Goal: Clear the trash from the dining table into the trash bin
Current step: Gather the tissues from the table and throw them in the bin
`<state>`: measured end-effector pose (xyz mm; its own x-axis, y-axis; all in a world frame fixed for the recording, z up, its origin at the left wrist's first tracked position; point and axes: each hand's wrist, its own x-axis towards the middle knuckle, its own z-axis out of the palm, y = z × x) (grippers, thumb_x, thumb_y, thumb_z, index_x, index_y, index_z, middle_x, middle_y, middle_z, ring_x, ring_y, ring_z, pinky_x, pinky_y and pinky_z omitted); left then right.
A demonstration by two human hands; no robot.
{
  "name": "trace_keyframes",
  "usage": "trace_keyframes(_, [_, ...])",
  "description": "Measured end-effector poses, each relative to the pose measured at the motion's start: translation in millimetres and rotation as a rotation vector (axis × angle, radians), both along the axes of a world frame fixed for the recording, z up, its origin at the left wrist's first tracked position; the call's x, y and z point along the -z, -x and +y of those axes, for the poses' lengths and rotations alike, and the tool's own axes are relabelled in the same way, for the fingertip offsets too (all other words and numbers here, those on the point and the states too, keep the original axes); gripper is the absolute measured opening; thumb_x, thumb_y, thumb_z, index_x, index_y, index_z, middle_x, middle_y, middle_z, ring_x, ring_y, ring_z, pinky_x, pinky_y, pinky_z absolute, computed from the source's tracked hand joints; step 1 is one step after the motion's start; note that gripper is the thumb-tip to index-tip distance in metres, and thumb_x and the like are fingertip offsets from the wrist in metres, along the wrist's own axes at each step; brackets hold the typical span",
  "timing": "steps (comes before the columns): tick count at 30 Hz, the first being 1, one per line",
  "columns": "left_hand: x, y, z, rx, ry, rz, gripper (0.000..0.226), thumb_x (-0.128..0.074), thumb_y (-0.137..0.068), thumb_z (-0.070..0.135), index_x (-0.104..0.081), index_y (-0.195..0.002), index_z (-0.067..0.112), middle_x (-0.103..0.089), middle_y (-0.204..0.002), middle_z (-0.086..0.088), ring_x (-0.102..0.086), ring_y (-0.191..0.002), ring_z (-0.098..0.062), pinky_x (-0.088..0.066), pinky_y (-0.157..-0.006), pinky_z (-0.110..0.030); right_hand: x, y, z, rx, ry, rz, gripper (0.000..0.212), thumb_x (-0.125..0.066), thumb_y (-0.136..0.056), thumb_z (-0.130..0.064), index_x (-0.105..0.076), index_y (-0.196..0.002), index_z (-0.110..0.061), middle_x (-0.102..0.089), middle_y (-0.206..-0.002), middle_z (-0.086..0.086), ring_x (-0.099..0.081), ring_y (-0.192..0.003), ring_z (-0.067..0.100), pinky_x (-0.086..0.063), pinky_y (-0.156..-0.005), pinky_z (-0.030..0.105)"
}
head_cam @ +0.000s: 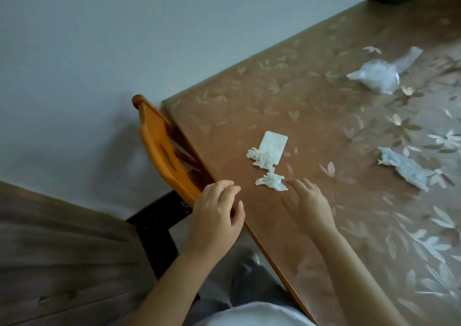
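Gathering the first scraps, bin nowhere in sight

The person stood at the corner of the dining table (311, 116), right hand (308, 204) low over the top with fingers spread and empty, fingertips just beside a small crumpled white scrap (270, 182); the left hand (218, 213) hung loosely curled over the table edge beside the orange chair (162, 148), gripping nothing that I could make out. More trash lay further in: a flat white card with torn paper at its foot (268, 151), a crumpled tissue (409, 170) to the right, and a clear plastic bag (379, 76) well beyond. It looked like the pickup stage, barely begun. The next move seemed to call for pinching the near scrap, light and easily pushed away, so a closing grip from above would suit.
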<state>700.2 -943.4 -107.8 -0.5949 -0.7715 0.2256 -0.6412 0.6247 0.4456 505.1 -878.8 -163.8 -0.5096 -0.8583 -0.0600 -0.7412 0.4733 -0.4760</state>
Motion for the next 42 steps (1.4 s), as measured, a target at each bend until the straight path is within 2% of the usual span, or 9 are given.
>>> trace_keyframes(8, [13, 24, -60, 0.078, -0.047, -0.038, 0.031, -0.049, -0.084, 0.024, -0.065, -0.102, 0.006, -0.066, -0.103, -0.011, -0.061, -0.096, -0.023, -0.050, -0.078, -0.029, 37, 9, -45, 0.044, -0.010, -0.089, 0.033, -0.064, -0.080, -0.024, -0.060, -0.112, -0.015, -0.060, -0.104, 0.008, -0.053, -0.098, 0.028, -0.040, -0.065, 0.031])
trace_keyframes(12, [17, 33, -81, 0.129, -0.071, -0.049, 0.027, -0.055, -0.083, 0.019, -0.064, -0.104, 0.006, -0.065, -0.105, -0.011, -0.059, -0.099, -0.022, -0.046, -0.081, -0.026, 50, 5, -49, 0.034, 0.000, -0.034, 0.020, -0.071, -0.072, -0.014, -0.068, -0.092, -0.010, -0.058, -0.079, 0.012, -0.055, -0.071, 0.033, -0.040, -0.049, 0.032])
trace_keyframes(15, [22, 39, -93, 0.182, -0.097, -0.062, 0.025, -0.061, -0.083, 0.013, -0.063, -0.106, 0.007, -0.064, -0.107, -0.010, -0.058, -0.101, -0.022, -0.042, -0.083, -0.024, 54, -2, -46, 0.075, 0.002, -0.033, 0.016, -0.073, -0.065, -0.003, -0.065, -0.078, -0.008, -0.055, -0.070, 0.011, -0.053, -0.061, 0.032, -0.041, -0.041, 0.033])
trace_keyframes(19, [34, 55, -110, 0.255, -0.140, -0.059, 0.023, -0.061, -0.082, 0.010, -0.063, -0.104, 0.006, -0.063, -0.105, -0.010, -0.057, -0.099, -0.023, -0.041, -0.083, -0.025, 57, -7, -39, 0.161, -0.028, -0.104, 0.010, -0.063, -0.070, 0.003, -0.060, -0.076, -0.004, -0.053, -0.074, 0.011, -0.053, -0.070, 0.033, -0.043, -0.049, 0.038])
trace_keyframes(22, [46, 68, -120, 0.301, -0.189, -0.071, 0.023, -0.059, -0.083, 0.010, -0.062, -0.105, 0.006, -0.062, -0.106, -0.010, -0.055, -0.100, -0.024, -0.040, -0.084, -0.027, 55, -4, -34, 0.226, -0.054, -0.173, 0.001, -0.056, -0.077, -0.001, -0.057, -0.077, -0.002, -0.044, -0.076, 0.004, -0.048, -0.075, 0.027, -0.037, -0.058, 0.032])
trace_keyframes(27, [70, 97, -135, 0.377, -0.241, -0.153, 0.023, -0.057, -0.084, 0.012, -0.062, -0.106, 0.008, -0.059, -0.111, -0.008, -0.052, -0.103, -0.025, -0.041, -0.086, -0.033, 40, 4, -20, 0.456, 0.040, -0.219, 0.002, -0.059, -0.078, -0.004, -0.058, -0.077, -0.005, -0.038, -0.070, -0.006, -0.043, -0.067, 0.018, -0.032, -0.057, 0.027])
trace_keyframes(31, [83, 121, -143, 0.413, -0.276, -0.173, 0.029, -0.060, -0.082, 0.011, -0.060, -0.111, 0.006, -0.059, -0.113, -0.010, -0.050, -0.099, -0.027, -0.042, -0.082, -0.035, 23, 13, -12, 0.588, 0.103, -0.176, 0.017, -0.062, -0.078, -0.009, -0.050, -0.067, -0.012, -0.039, -0.068, -0.006, -0.041, -0.060, 0.017, -0.028, -0.048, 0.022])
trace_keyframes(37, [99, 138, -142, 0.468, -0.264, -0.290, 0.039, -0.063, -0.083, 0.019, -0.055, -0.119, 0.007, -0.055, -0.119, -0.013, -0.048, -0.104, -0.031, -0.040, -0.081, -0.039, 14, 11, -5, 0.682, 0.150, -0.149, 0.007, -0.064, -0.075, -0.006, -0.057, -0.073, -0.008, -0.045, -0.070, -0.003, -0.042, -0.057, 0.019, -0.028, -0.048, 0.017])
trace_keyframes(42, [105, 134, -138, 0.493, -0.312, -0.324, 0.022, -0.053, -0.086, 0.012, -0.058, -0.106, 0.005, -0.055, -0.112, -0.014, -0.049, -0.101, -0.030, -0.041, -0.079, -0.039, 16, -2, -2, 0.712, 0.148, -0.203, 0.006, -0.063, -0.077, -0.006, -0.058, -0.075, -0.009, -0.043, -0.069, -0.005, -0.045, -0.059, 0.020, -0.031, -0.051, 0.015])
